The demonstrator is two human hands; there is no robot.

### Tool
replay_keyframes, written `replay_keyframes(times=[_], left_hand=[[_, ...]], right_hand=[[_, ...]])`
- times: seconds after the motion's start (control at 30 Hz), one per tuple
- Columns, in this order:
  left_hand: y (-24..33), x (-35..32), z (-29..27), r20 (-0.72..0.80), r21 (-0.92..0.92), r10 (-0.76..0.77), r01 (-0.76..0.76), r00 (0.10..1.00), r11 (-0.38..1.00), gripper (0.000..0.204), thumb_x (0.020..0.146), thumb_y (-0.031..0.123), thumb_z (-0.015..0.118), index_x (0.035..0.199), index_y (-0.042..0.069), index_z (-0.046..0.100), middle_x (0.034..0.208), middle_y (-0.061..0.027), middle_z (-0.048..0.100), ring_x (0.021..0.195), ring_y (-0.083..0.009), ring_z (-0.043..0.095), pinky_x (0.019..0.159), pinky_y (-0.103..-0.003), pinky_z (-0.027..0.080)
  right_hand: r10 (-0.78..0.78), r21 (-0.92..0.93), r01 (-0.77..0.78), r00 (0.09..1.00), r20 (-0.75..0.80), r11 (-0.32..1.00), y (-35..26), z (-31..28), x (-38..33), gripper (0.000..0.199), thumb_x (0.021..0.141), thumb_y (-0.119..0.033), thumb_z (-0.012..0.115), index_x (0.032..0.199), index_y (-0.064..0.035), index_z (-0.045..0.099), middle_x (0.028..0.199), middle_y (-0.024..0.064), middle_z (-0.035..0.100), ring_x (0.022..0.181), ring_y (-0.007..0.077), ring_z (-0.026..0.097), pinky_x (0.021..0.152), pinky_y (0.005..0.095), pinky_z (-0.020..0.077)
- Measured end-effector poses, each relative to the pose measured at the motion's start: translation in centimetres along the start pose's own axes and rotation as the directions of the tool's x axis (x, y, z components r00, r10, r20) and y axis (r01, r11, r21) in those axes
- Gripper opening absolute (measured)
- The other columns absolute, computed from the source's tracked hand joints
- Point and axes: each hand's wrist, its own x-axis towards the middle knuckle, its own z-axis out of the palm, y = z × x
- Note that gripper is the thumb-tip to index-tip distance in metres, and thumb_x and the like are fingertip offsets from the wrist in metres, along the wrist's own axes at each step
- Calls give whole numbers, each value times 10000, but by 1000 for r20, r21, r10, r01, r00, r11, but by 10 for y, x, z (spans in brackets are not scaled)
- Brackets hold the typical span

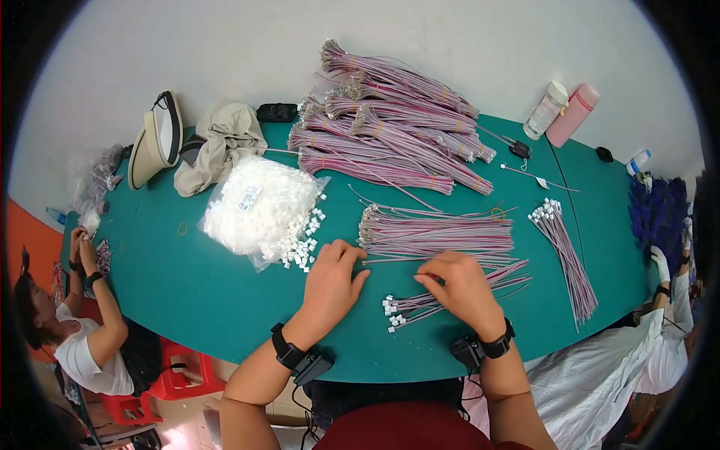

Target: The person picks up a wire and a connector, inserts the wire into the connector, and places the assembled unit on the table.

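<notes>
On green table point(187, 277), plastic bag point(259, 206) of white connectors, both hands' grips pinching wires point(442, 240)

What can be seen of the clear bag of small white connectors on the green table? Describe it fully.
The clear bag of white connectors is a thin, crinkled plastic pouch, bulging with small white plastic housings and bearing a small paper label on top. It lies flat on the green table, below the beige cloth and left of the wire bundles. Its lower right corner is open, and loose connectors have spilled out toward the left hand, which rests just beside them. Whether it touches them cannot be told.
</notes>
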Motion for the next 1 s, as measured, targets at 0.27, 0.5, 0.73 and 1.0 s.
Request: replay_keyframes(times=[0.27, 0.5, 0.73, 1.0], left_hand=[[-4, -1, -1, 74, -173, 4, 9, 997, 985, 121, 820, 29, 709, 919, 35, 640, 930, -70, 611, 791, -218, 606, 691, -322, 493], [3, -6, -8, 395, -558, -154, 370, 906, 743, 112, 874, 65, 711, 932, 1, 640, 918, -30, 659, 803, -103, 610, 689, -259, 488], [-2, 2, -23, 319, -532, -172, 326, 932, 782, 156, 865, 59, 708, 992, -3, 643, 969, -56, 670, 861, -151, 631, 735, -265, 504], [-28, 7, -33, -127, 292, 41, -2, 991, 956, 347, 794, 32, 693, 1136, 43, 631, 1236, -134, 584, 1080, -330, 581, 897, -391, 499]], right_hand=[[-177, 4, 184, 949, -261, 983, -9, 23, 11, 130, 789, -104, 738, 881, -23, 693, 783, 110, 654, 748, 301, 619, 707, 400, 507], [-128, 216, 119, 991, 28, 969, -12, 25, 4, 123, 810, -96, 731, 904, -21, 708, 793, 106, 680, 698, 268, 636, 637, 346, 516], [-56, 315, 62, 998, -27, 947, -15, 26, -1, 103, 836, -92, 717, 901, -12, 711, 798, 114, 700, 635, 246, 646, 565, 307, 504], [-102, 211, 113, 993, -61, 971, -13, 30, -2, 88, 833, -85, 716, 890, -18, 711, 812, 119, 705, 666, 267, 665, 594, 318, 527]])
